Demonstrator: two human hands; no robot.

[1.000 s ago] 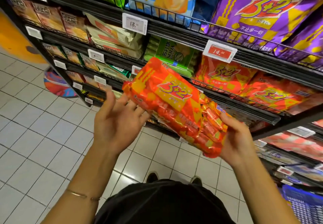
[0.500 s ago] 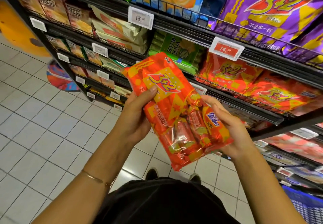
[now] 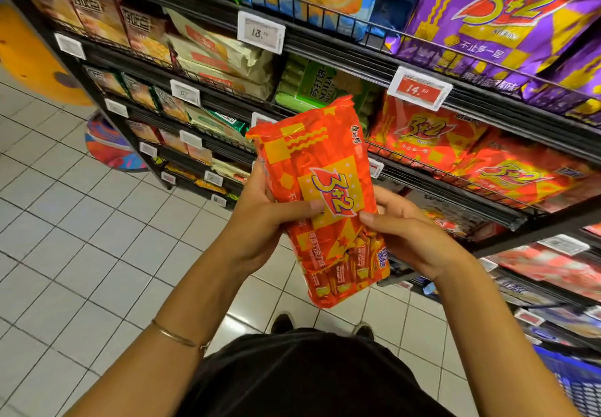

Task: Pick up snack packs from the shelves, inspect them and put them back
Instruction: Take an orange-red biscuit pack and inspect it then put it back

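An orange and yellow "3+2" snack pack (image 3: 320, 189) stands nearly upright in front of me, its printed face toward the camera. My left hand (image 3: 263, 218) grips its left edge, thumb laid across the front. My right hand (image 3: 409, 231) grips the right edge, with its thumb on the front as well. More orange "3+2" packs (image 3: 429, 140) lie on the wire shelf (image 3: 455, 195) just behind and to the right.
Purple "3+2" packs (image 3: 507, 16) fill the shelf above, and a green soda cracker pack (image 3: 312, 84) sits behind the held pack. A red price tag (image 3: 419, 88) hangs on the shelf rail. White tiled floor (image 3: 65, 237) spreads left. A blue basket (image 3: 579, 384) shows at bottom right.
The pack has turned from lying slanted across my hands to nearly upright. My left hand went from open beside it to gripping it, and both hands came closer together.
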